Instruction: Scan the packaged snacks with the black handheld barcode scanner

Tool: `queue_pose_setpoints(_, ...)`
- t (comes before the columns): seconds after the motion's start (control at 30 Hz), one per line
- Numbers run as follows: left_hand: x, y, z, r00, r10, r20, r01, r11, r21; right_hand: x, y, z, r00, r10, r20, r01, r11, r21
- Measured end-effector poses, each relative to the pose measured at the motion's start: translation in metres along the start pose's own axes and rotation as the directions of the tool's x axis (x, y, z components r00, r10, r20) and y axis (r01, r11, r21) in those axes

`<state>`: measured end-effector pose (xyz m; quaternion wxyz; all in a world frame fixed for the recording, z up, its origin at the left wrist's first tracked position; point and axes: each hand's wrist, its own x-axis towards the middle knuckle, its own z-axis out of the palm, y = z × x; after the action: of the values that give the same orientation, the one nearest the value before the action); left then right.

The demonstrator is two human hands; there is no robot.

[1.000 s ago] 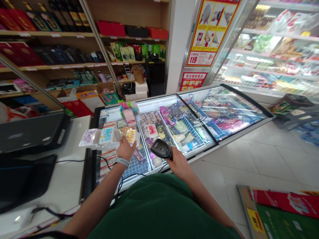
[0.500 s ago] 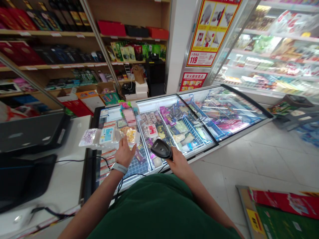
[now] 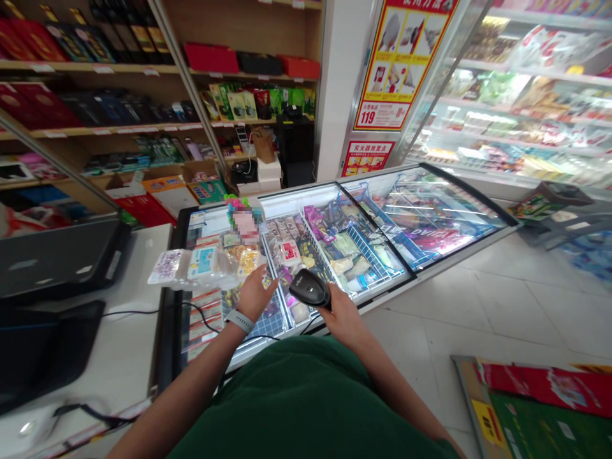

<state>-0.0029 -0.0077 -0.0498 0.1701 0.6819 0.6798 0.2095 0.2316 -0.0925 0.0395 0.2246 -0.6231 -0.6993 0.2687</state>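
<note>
My right hand grips a black handheld barcode scanner over the chest freezer's glass top. My left hand, with a grey band on its wrist, is open above the glass, thumb apart from the fingers and nothing visible in it. It is just right of and nearer to me than a clear pack with yellow contents. Left of that pack are a blue-labelled clear pack and a clear pack with purplish bits. A red-labelled white pack is beyond the scanner.
The chest freezer holds bagged goods in wire baskets. A black cable runs across its left end. To the left a dark monitor stands on a white counter. Shelves, cartons and a bin surround it.
My left hand has moved right, away from the pack with yellow contents. My right hand keeps hold of the barcode scanner in nearly the same place.
</note>
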Motion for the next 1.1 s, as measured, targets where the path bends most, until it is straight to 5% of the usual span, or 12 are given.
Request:
queue_pose_setpoints(0.17,0.018,0.007,0.024,0.982,-0.097,0.164,0.108,0.992,-0.058,-0.003,0.003,-0.003,1.0,0.003,0.003,-0.004,0.999,0.033)
queue_pose_setpoints(0.47,0.068,0.021,0.065,0.935,-0.307,0.176,0.315,0.949,-0.019,-0.009,0.011,-0.006,0.999,0.031,-0.032,-0.028,0.997,0.077)
queue_pose_setpoints(1.1,0.107,0.053,0.093,0.875,-0.446,0.191,0.444,0.894,0.053,-0.01,0.037,-0.012,0.966,0.21,-0.149,-0.193,0.974,0.119)
